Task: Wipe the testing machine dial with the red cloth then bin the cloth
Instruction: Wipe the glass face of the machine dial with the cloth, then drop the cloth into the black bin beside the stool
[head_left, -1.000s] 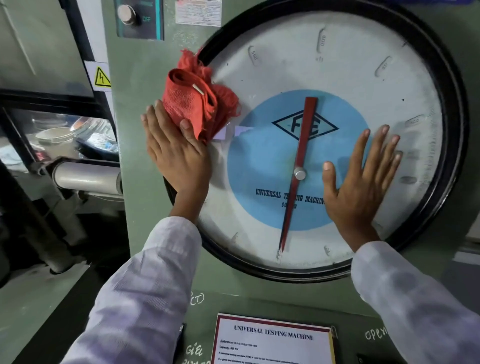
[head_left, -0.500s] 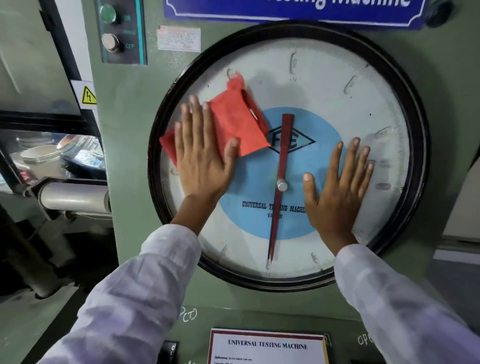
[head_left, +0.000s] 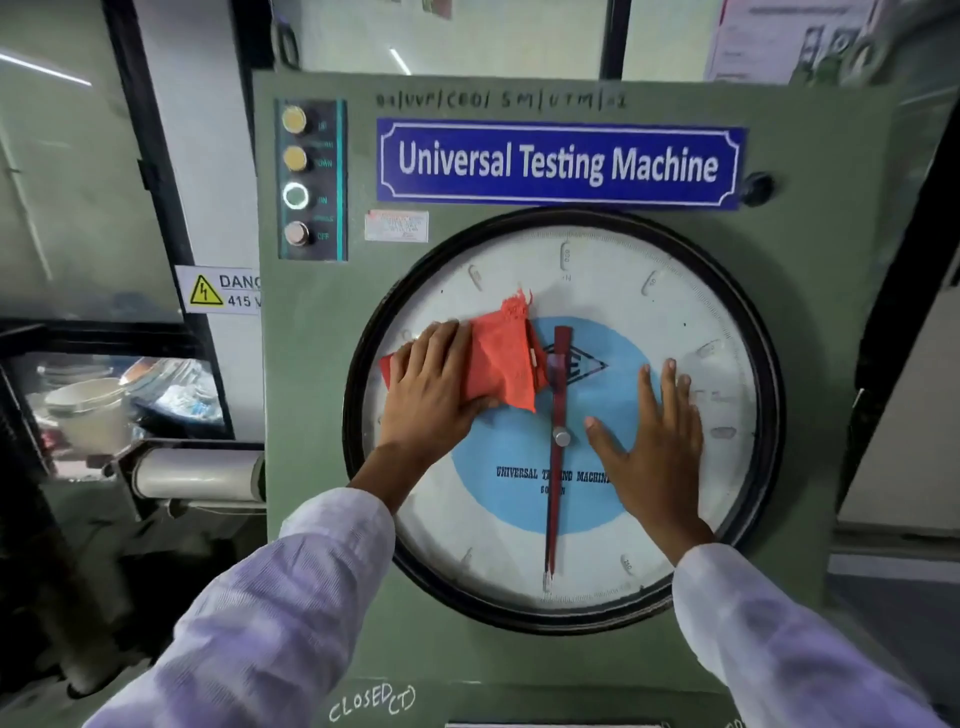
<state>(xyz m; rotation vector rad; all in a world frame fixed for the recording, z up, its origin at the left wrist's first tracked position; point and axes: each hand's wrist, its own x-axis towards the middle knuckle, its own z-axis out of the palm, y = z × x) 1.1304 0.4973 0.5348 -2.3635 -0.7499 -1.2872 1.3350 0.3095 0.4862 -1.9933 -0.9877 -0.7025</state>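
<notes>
The big round dial (head_left: 613, 291) has a black rim, a white face, a blue centre disc and a red pointer hanging down. My left hand (head_left: 434, 387) lies flat on the red cloth (head_left: 506, 361) and presses it against the dial's upper left, just left of the pointer. The cloth's frayed corner sticks up above my fingers. My right hand (head_left: 652, 441) rests flat on the glass at the right of the pointer hub, fingers spread and holding nothing.
The green machine panel (head_left: 322, 415) carries a blue "Universal Testing Machine" sign (head_left: 558, 162) and a strip of buttons (head_left: 297, 179) at upper left. A 415 V danger sticker (head_left: 218, 290) and a white roller (head_left: 200, 470) sit to the left. No bin is in view.
My left hand moved from the dial's left rim onto its face and flattened the bunched cloth, sliding it toward the pointer. The view tilted up, revealing the sign. My right hand stayed put.
</notes>
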